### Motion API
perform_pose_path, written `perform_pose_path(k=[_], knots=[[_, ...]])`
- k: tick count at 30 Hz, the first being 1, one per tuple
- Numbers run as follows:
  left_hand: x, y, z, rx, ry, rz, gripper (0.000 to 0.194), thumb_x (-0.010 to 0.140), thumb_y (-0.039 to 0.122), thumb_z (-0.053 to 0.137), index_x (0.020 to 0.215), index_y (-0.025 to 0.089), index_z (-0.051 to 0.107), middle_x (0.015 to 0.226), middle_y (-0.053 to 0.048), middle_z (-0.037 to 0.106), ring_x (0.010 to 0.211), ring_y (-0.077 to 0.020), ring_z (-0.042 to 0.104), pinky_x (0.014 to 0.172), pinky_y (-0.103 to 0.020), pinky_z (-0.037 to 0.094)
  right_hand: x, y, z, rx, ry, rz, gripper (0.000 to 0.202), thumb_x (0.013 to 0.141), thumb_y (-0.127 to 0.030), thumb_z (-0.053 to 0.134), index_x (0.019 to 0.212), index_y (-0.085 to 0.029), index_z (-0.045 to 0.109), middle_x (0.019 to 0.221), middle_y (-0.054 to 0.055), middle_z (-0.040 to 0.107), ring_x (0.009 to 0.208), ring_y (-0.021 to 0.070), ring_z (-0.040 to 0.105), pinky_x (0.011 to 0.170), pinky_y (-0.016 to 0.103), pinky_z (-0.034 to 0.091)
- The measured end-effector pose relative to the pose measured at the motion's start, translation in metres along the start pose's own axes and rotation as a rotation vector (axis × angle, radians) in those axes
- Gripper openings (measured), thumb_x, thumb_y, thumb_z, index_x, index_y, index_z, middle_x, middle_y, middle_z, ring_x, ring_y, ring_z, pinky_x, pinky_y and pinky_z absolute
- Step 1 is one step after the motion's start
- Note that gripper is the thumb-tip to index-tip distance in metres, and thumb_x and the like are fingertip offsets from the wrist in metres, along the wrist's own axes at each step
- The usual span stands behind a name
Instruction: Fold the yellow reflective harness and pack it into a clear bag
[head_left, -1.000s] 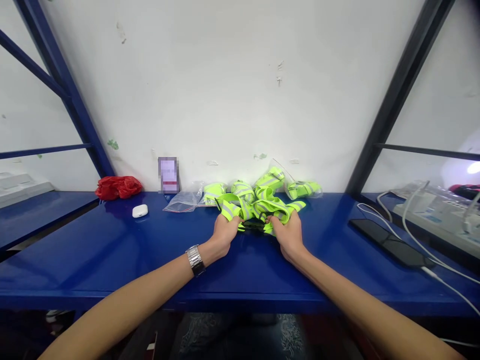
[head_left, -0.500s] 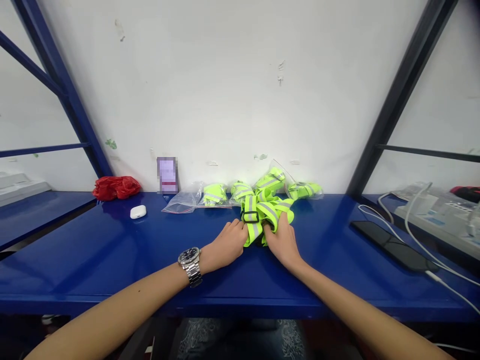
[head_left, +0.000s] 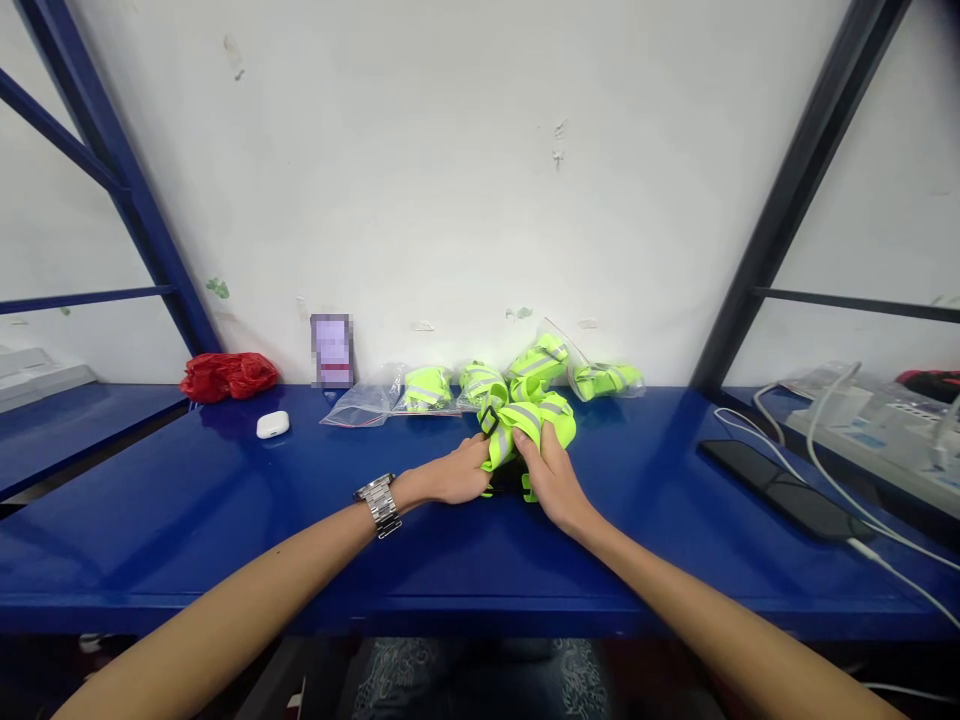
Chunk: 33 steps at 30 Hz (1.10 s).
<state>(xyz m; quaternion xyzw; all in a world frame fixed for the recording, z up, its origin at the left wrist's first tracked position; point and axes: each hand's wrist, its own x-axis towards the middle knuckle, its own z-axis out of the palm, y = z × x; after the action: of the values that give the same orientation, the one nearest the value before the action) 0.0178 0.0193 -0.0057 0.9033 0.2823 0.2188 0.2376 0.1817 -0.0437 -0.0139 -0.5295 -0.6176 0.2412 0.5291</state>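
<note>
A white wall (head_left: 420,180) fills the view at 12 o'clock, and a blue desk (head_left: 300,560) stretches in front of it. Clock directions here run from the neon-yellow reflective strap bundle (head_left: 529,412), which sits near the desk's middle, gathered in folds between the person's two hands. Clear bags of reflective straps (head_left: 427,390) lie along the wall from 10 to 2 o'clock. The left hand (head_left: 457,472), at 8 o'clock, grips the bundle's near side, its fingertips hidden behind the fabric. The right hand (head_left: 555,485), at 5 o'clock, is closed on a fold, thumb on top. Whether the bundle touches the desk cannot be told. A black smartphone (head_left: 784,490) with a white cable lies just past 3 o'clock. A crumpled red plastic bag (head_left: 229,376) rests just past 9. A metal wristwatch (head_left: 381,505) circles the left wrist. A white earbud case (head_left: 272,425) lies at 9 o'clock. A black slide buckle (head_left: 489,420) marks the bundle's left edge.
</note>
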Motion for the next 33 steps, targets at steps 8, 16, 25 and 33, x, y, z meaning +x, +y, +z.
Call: perform_pose_path(k=[8, 16, 25, 33], knots=[[-0.005, 0.024, 0.004, 0.174, -0.144, -0.170, 0.046, 0.082, 0.049, 0.050, 0.119, 0.022, 0.057, 0.113, -0.012, 0.056, 0.101, -0.0346, 0.051, 0.089, -0.054, 0.041, -0.003, 0.002, 0.000, -0.037, -0.065, -0.019, 0.036, 0.093, -0.055, 0.039, 0.107, -0.022, 0.046, 0.108, 0.007, 0.062, 0.103, 0.0243, 0.058, 0.091, 0.039, 0.044], [-0.007, 0.026, 0.018, 0.169, -0.087, -0.107, 0.067, 0.074, 0.055, 0.062, 0.136, 0.031, 0.049, 0.147, -0.014, 0.041, 0.125, -0.0471, 0.036, 0.102, -0.067, 0.019, 0.001, -0.005, 0.001, -0.511, -0.297, -0.217, 0.048, 0.094, -0.056, 0.036, 0.114, -0.015, 0.052, 0.106, 0.014, 0.056, 0.101, 0.0292, 0.055, 0.089, 0.045, 0.044], [-0.011, 0.023, 0.017, 0.260, -0.049, -0.071, 0.042, 0.074, 0.052, 0.061, 0.106, 0.026, 0.065, 0.112, -0.008, 0.061, 0.106, -0.0336, 0.048, 0.100, -0.050, 0.030, 0.016, -0.004, -0.002, -0.718, -0.422, -0.184, 0.059, 0.092, -0.066, 0.026, 0.097, -0.017, 0.058, 0.090, 0.015, 0.064, 0.081, 0.0295, 0.064, 0.071, 0.038, 0.046], [-0.035, 0.020, 0.005, 0.417, 0.034, -0.131, 0.068, 0.078, 0.075, 0.047, 0.103, 0.014, 0.063, 0.100, -0.014, 0.056, 0.094, -0.0314, 0.049, 0.088, -0.044, 0.039, 0.015, 0.001, 0.003, -0.895, -0.356, -0.161, 0.045, 0.095, -0.047, 0.033, 0.108, -0.013, 0.059, 0.103, 0.023, 0.065, 0.097, 0.0381, 0.061, 0.082, 0.051, 0.043]])
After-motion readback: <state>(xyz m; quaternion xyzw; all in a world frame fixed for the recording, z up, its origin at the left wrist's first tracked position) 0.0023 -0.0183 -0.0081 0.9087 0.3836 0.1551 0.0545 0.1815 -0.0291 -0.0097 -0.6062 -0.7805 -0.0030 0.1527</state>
